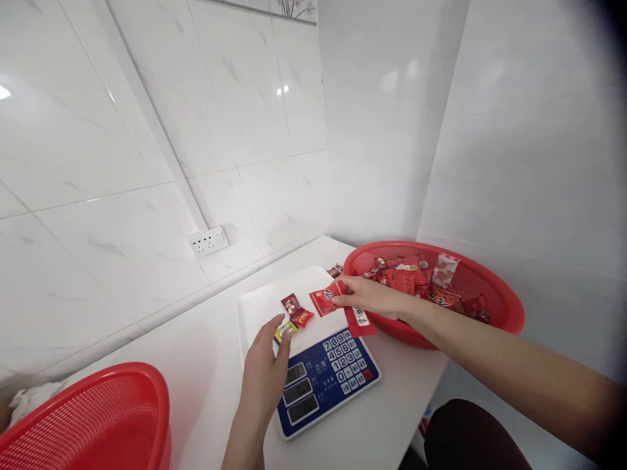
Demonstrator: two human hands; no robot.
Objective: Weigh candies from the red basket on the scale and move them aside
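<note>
My right hand [365, 295] is closed on a red snack packet [324, 300], above the right side of the white scale tray [259, 310]. Another red packet with a white label [361, 320] shows just below that hand, at the scale's edge. My left hand [267, 359] has its thumb and fingers apart around a small yellow packet [285, 331]; whether they touch it is hard to tell. Beside it on the tray lie a dark red packet [292, 304] and an orange-red packet [304, 318]. The scale's blue keypad panel [321, 369] faces me.
A red mesh basket [509, 313] holding many red packets stands at the right, under my right forearm. At the lower left is a second red basket [157, 398]. The white table [206, 365] meets a tiled wall with a socket strip [209, 243].
</note>
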